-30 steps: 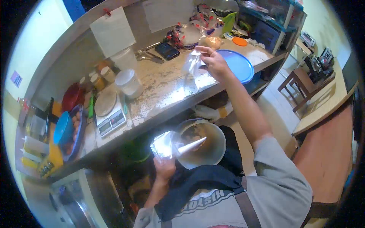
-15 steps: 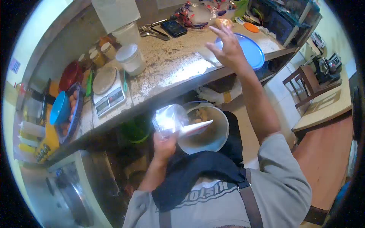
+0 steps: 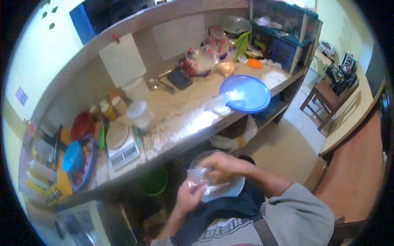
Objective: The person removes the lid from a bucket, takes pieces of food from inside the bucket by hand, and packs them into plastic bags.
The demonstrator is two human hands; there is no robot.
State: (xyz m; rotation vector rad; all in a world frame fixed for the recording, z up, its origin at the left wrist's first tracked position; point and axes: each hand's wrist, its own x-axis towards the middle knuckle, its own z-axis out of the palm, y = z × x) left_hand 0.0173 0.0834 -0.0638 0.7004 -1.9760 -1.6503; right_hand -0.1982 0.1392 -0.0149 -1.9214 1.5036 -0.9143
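Note:
Over the white bucket (image 3: 232, 189) in my lap, my left hand (image 3: 189, 196) grips a clear plastic bag (image 3: 198, 175). A white flat utensil (image 3: 215, 188) sticks out beside that hand above the bucket; its handle is hidden. My right hand (image 3: 223, 166) is at the bag and over the bucket, fingers bent downward. Its fingertips are blurred, so what they hold, if anything, cannot be made out. The bucket's contents are mostly hidden by my hands.
On the counter (image 3: 172, 123) lie a blue lid (image 3: 248, 94), a phone (image 3: 179, 79), a digital scale (image 3: 123, 153) and a white tub (image 3: 139, 115). Eggs and a blue bowl (image 3: 74, 156) are at the left. A wooden chair (image 3: 328, 96) stands at the right.
My right hand came down from above the counter, where it was spread, to the bag and bucket. The small plastic piece it held earlier has left it. The view has shifted.

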